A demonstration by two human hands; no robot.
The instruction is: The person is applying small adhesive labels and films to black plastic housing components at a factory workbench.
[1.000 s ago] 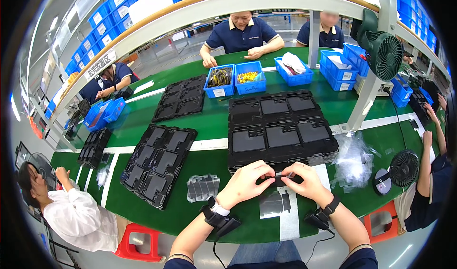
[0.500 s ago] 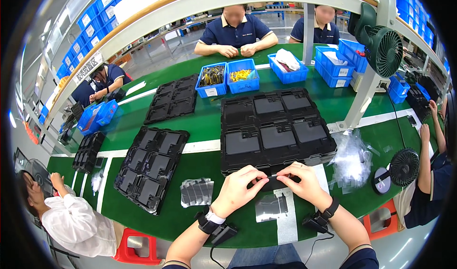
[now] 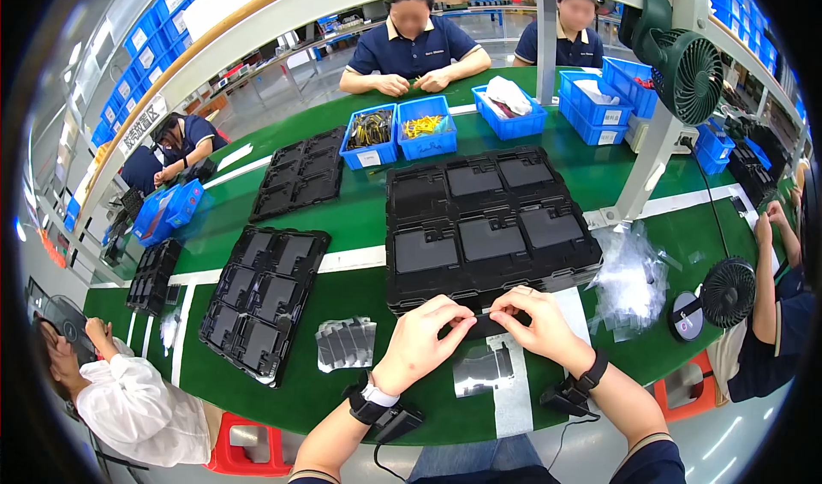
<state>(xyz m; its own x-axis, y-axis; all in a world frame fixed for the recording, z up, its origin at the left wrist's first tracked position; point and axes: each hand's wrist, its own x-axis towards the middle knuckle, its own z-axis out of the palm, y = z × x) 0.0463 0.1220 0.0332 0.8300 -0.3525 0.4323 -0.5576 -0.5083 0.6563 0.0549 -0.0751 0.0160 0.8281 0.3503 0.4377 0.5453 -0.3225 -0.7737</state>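
A small flat black piece [image 3: 482, 326] is pinched between both hands, at the near edge of the stacked black trays. My left hand [image 3: 428, 334] grips its left end between thumb and fingertips. At its right end, my right hand [image 3: 541, 323] pinches it the same way. Fingers cover part of the piece, so its kind is unclear. The tray stack [image 3: 497, 287] has dark flat rectangular parts in several of its pockets. Just below my hands lies a clear film sheet [image 3: 471, 377] with dark strips. Another sheet of dark strips [image 3: 346, 344] rests left of my left hand.
A heap of clear film scraps [image 3: 632, 283] lies right of the trays, near a small desk fan [image 3: 728, 293]. Another tray [image 3: 265, 300] sits at the left. Blue bins [image 3: 368, 156] stand farther back. A metal post [image 3: 646, 171] rises on the right. Co-workers sit around the table.
The view has shifted slightly, so the table things appear a little farther left. Both hands keep their pinch on the black piece, which has barely moved.
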